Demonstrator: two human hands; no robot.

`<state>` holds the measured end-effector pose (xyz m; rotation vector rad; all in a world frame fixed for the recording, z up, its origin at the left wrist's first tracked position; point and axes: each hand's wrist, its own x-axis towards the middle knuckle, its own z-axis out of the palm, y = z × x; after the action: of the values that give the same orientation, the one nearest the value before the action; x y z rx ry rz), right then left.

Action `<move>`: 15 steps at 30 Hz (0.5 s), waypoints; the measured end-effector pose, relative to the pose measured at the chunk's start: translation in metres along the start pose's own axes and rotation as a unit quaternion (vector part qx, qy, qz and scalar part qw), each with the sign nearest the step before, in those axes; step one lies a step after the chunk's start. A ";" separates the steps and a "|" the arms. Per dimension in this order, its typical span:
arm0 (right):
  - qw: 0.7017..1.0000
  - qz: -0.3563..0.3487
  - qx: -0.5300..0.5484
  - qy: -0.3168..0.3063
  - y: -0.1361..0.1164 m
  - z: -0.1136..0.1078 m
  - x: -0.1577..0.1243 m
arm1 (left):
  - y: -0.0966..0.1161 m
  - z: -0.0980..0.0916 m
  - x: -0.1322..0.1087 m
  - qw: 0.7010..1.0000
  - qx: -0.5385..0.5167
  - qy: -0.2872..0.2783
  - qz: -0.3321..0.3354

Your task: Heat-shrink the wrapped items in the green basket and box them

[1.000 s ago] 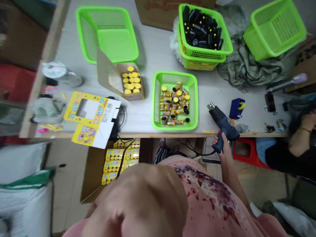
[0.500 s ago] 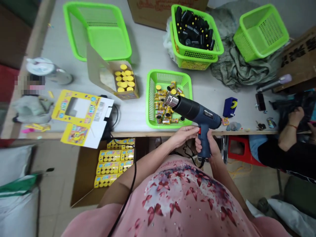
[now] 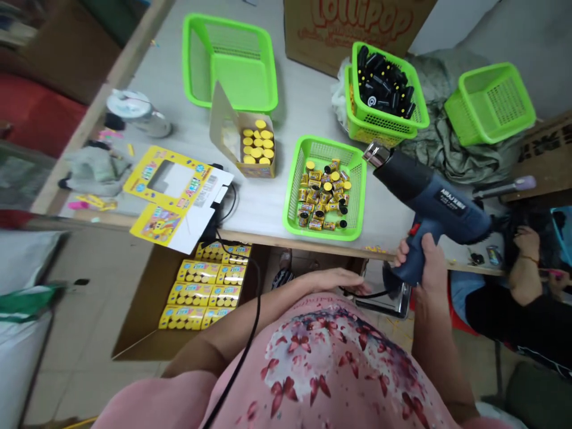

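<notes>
A dark blue heat gun (image 3: 442, 199) with a black front and metal nozzle is gripped by its handle in my right hand (image 3: 428, 262). It is raised at the right, its nozzle pointing up and left. My left hand (image 3: 339, 280) lies in front of my belly below the table edge, fingers stretched out, close to the black cord (image 3: 369, 295); whether it touches the cord I cannot tell. Beyond my hands, a green basket (image 3: 290, 185) holds several small yellow-wrapped tubs (image 3: 328, 186), some with yellow and some with black ends. A carton (image 3: 261, 171) of yellow-capped tubs stands left of it.
At the back are a green basket (image 3: 190, 65), stacked baskets of black bottles (image 3: 384, 83) and a lollipop box (image 3: 313, 36). A flattened yellow box (image 3: 179, 185) lies left. Packed yellow boxes (image 3: 196, 271) sit in a carton below. Another person's hand (image 3: 527, 241) is at right.
The heat gun in my right hand has moved right and up, away from above the basket. My left hand has come off the gun and dropped toward my belly. The view has shifted.
</notes>
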<state>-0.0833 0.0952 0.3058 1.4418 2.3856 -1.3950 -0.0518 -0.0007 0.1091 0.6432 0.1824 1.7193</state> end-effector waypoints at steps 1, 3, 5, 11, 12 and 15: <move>0.999 -0.018 -0.026 0.017 -0.007 0.000 0.001 | -0.008 -0.004 -0.001 0.999 0.050 -0.013 0.000; 0.995 -0.048 -0.072 0.044 -0.017 0.004 0.004 | -0.024 -0.013 0.000 0.989 0.140 -0.038 0.004; 0.988 -0.072 -0.117 0.066 -0.025 0.010 0.009 | -0.042 -0.024 0.005 0.980 0.191 -0.042 -0.038; 0.916 -0.109 -0.380 0.062 -0.034 0.029 0.043 | -0.106 -0.054 0.008 0.947 0.252 0.090 -0.179; 0.899 -0.107 -0.422 0.046 -0.033 0.033 0.050 | -0.115 -0.057 0.007 0.947 0.248 0.100 -0.177; 0.855 -0.091 -0.510 0.015 -0.029 0.050 0.065 | -0.136 -0.062 0.009 0.954 0.232 0.101 -0.160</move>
<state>-0.1606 0.1008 0.2674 0.9156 2.5943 0.0365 0.0315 0.0564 -0.0016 0.7306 0.8102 1.4285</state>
